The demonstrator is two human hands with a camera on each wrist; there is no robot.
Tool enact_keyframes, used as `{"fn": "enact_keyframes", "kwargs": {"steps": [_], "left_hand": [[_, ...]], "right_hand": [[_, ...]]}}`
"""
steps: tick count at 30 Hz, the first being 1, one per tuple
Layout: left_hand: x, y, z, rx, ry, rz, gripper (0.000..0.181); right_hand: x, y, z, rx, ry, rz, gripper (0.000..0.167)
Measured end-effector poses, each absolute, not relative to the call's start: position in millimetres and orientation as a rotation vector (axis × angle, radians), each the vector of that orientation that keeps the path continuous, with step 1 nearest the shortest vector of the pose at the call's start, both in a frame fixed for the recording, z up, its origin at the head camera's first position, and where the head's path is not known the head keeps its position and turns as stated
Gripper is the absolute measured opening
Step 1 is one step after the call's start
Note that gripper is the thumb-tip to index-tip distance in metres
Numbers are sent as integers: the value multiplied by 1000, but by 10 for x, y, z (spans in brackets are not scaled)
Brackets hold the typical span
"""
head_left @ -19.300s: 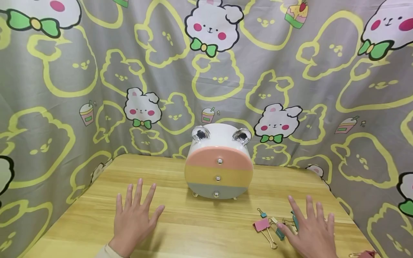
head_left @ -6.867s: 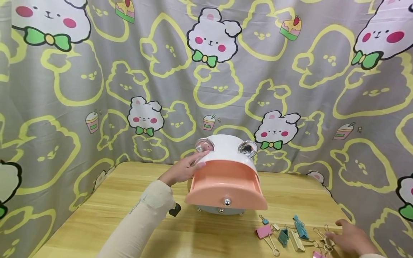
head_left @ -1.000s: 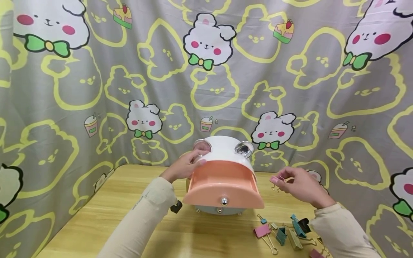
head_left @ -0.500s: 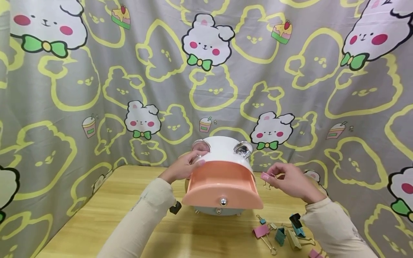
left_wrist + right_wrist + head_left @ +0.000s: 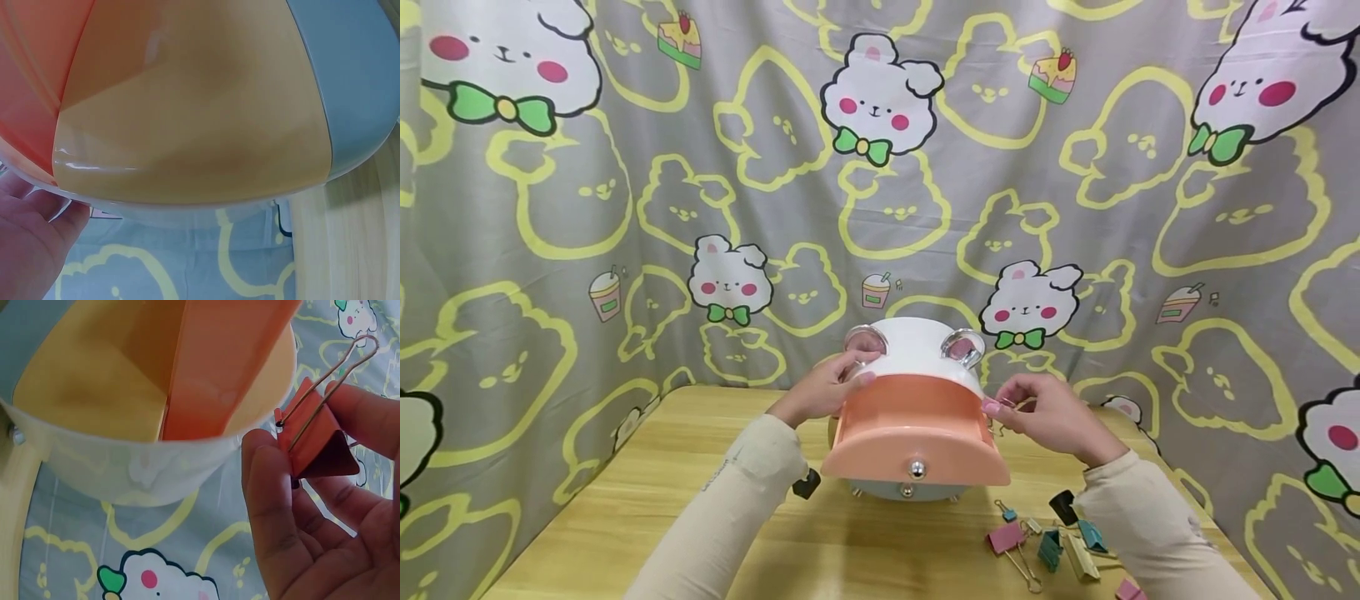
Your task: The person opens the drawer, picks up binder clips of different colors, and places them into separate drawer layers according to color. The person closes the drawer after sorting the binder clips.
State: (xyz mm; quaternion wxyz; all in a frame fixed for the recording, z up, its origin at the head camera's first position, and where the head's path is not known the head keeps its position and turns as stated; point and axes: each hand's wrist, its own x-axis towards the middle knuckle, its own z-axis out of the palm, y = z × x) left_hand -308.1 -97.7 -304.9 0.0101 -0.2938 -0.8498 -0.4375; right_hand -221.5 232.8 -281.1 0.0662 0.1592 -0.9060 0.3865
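A small frog-like drawer box [image 5: 917, 350] with a white body and silver eyes stands on the table. Its orange top drawer [image 5: 916, 454] is pulled out, and no contents show in the visible part. My left hand [image 5: 827, 385] holds the box's upper left side, thumb near the front edge and fingers by the eye. A pink binder clip [image 5: 319, 434] is pinched between the thumb and fingers of my right hand [image 5: 1052, 412], right beside the drawer's right edge. In the left wrist view the fingers [image 5: 47, 209] are partly hidden behind the box's rim.
Several binder clips lie on the wooden table [image 5: 700, 467] at the front right, among them a pink one [image 5: 1006, 537], a dark green one [image 5: 1051, 550] and a cream one [image 5: 1081, 557]. A patterned curtain [image 5: 880, 208] encloses the back and sides.
The top drawer, shut in the oldest frame, is now out. My right hand has picked up the pink binder clip and moved left to the drawer's edge; the left hand stays on the box.
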Motion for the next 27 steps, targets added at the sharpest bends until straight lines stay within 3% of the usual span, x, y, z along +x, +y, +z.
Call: {"fn": "enact_keyframes", "kwargs": {"steps": [10,17,27], "left_hand": [[-3061,-968,-3067,-880,-2650,-1428,45],[-3069,-971,-3080,-879,-2656,-1440,47],[-3091,-969,-3067,-891,-2645,-1426,47]], "right_hand": [[-2258,2151,-2826,512,-2697,1200,34],[-2272,2075,-2844,493,-2693,1226,22],[-2259,2059,-2838,502,-2692,1190,20]]}}
